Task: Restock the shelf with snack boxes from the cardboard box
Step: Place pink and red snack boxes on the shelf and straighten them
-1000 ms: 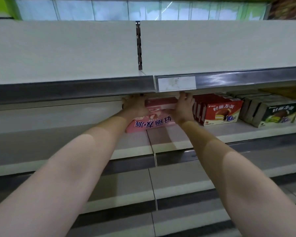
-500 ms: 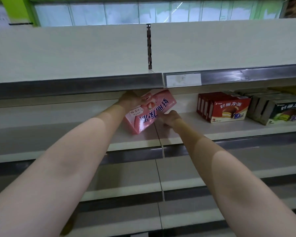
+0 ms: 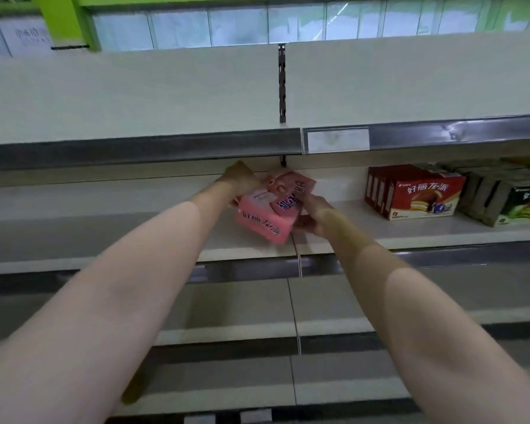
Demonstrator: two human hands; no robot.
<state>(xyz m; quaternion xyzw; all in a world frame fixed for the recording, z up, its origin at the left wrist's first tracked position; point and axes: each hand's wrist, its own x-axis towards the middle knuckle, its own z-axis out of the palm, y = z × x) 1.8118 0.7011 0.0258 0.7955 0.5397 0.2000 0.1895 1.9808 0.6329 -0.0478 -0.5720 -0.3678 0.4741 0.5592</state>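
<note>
A pink snack box (image 3: 268, 214) hangs tilted just above the second shelf (image 3: 410, 232), near the seam between two shelf boards. My left hand (image 3: 239, 180) grips its far left end from above. My right hand (image 3: 314, 214) holds its right side, fingers curled round the edge. A row of red snack boxes (image 3: 423, 195) stands on the same shelf to the right, and dark green snack boxes (image 3: 520, 203) stand beyond them. The cardboard box is out of view.
The top shelf (image 3: 135, 96) is bare, with a metal price rail (image 3: 441, 136) along its front edge just above my hands. A slotted upright (image 3: 282, 84) divides the back panel. Lower shelves (image 3: 334, 301) step out toward me below.
The pink box has turned from lying flat to tilted and twisted, and shifted slightly left, away from the red boxes. My right hand dropped from its top to its right side.
</note>
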